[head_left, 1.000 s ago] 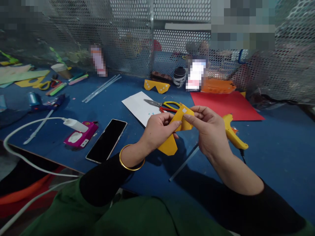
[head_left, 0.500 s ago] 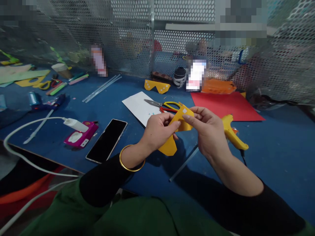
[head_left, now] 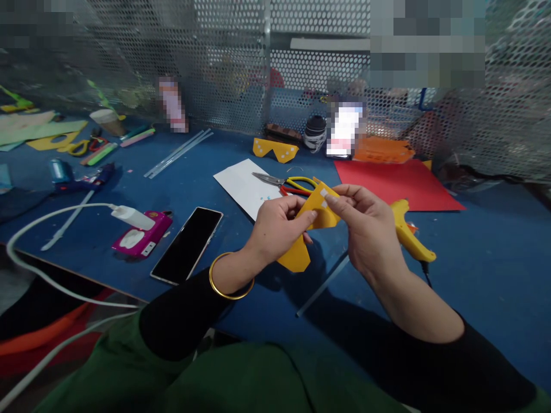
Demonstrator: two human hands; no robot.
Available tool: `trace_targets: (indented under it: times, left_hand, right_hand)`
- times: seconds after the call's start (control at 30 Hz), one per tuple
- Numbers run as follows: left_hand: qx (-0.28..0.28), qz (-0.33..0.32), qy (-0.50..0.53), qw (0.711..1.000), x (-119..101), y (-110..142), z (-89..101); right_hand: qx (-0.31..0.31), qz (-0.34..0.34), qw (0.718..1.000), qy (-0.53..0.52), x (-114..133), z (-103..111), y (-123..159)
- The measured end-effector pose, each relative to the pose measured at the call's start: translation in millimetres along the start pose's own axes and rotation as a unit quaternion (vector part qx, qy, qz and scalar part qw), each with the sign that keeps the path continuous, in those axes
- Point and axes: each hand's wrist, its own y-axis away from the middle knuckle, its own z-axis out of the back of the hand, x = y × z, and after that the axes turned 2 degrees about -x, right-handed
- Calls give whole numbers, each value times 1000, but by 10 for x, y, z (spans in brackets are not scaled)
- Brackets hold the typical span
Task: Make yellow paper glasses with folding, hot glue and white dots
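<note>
My left hand [head_left: 278,229] pinches a yellow paper cutout [head_left: 296,257] between thumb and fingers. The cutout is curved, with one wing hanging down below the hand. My right hand [head_left: 372,232] grips its upper right end, the thumb resting beside small white squares [head_left: 324,198] on its face. Part of the paper is hidden by my fingers. Just behind the hands lie scissors [head_left: 297,184] with red and yellow handles, partly over a white sheet [head_left: 243,186]. A similar yellow cutout [head_left: 275,150] with white squares stands farther back.
A yellow glue gun [head_left: 408,232] lies right of my right hand. A glue stick [head_left: 321,289] is below the hands. On the left are a phone [head_left: 187,245] and a magenta power socket [head_left: 144,234] with a white cable. Red paper [head_left: 400,186] lies at the back right.
My right thumb has shifted slightly to the right along the yellow cutout. A second white square now shows beside it. The left hand keeps its hold.
</note>
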Motion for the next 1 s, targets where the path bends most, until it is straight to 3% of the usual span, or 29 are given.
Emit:
trace_targets:
  times: [1.0]
  left_hand:
    - [5,3,-2,1000,-12,2,2]
  right_hand:
    - [10,4,999,41,-10,21,-11]
